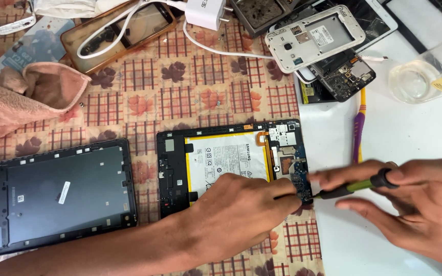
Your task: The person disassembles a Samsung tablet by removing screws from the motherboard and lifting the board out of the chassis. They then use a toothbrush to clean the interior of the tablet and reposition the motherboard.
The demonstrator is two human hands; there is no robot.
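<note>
now we are pressing our left hand (236,209) flat on the opened tablet (231,158), fingers spread and gripping nothing, on the patterned cloth (180,97). our right hand (415,204) is pinching a green screwdriver (354,187) between closed fingers, its tip touching the tablet's lower right corner. beside it is lying the back cover (52,197).

Bright, even daylight, soft shadows under the hands (241,209), mild glare on white surface, sharp focus
</note>
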